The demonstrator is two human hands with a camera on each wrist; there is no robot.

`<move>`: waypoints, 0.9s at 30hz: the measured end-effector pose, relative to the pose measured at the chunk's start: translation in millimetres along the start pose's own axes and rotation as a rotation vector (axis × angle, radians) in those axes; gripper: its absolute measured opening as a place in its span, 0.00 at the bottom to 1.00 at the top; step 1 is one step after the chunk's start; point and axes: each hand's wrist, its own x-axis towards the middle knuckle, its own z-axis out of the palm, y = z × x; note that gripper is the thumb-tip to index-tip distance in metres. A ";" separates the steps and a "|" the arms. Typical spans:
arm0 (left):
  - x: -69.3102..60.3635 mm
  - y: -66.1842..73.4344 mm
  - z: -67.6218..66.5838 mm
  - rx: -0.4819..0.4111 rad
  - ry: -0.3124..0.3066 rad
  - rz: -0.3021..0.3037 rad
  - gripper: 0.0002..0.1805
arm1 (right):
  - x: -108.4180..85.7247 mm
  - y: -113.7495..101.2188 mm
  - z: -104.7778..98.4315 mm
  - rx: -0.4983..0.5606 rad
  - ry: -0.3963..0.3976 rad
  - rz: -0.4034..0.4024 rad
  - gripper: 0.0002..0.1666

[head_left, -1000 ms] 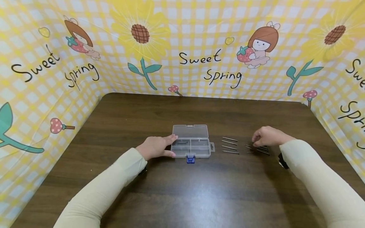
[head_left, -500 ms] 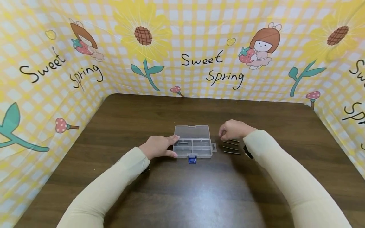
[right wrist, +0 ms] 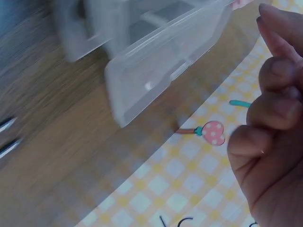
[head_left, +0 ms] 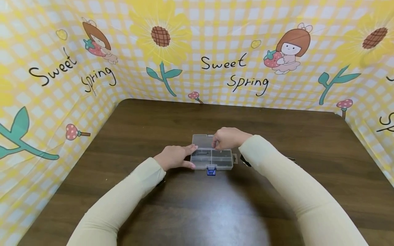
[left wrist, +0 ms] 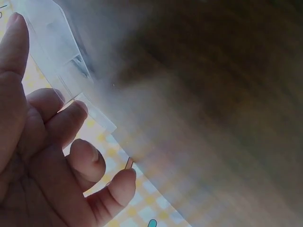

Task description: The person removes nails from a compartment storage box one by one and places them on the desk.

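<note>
A clear plastic compartment box lies on the table with its lid tipped back. Several nails lie in its back left compartment. My left hand touches the box's left end, thumb toward the front and index finger by the hinge. In the left wrist view the other fingers are loosely bent. Above the hinge and back compartments is my right hand, index finger and thumb pinched together. In the right wrist view its other fingers are curled in; whatever thin thing the tips pinch, seemingly a nail, is barely visible.
Loose nails show past the right sleeve, which hides others; two nail ends appear in the right wrist view. A blue latch hangs at the box's front. Patterned cloth walls the table's back and sides.
From the nails at the right, my right hand has travelled left past the nearer row and is now over the box. My left hand has kept its place at the box's left end.
</note>
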 end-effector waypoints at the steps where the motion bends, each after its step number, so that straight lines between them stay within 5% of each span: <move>1: -0.2 0.0 -0.5 0.001 0.004 0.003 0.47 | 3.8 -2.1 -0.2 0.008 -0.002 -0.001 0.11; 12: -2.0 0.7 -3.7 0.025 0.034 0.028 0.46 | 36.4 -21.2 12.7 0.035 -0.062 -0.034 0.13; 27: -4.2 3.4 -4.1 0.028 0.035 0.010 0.46 | 49.8 -29.1 25.6 -0.005 -0.091 -0.027 0.13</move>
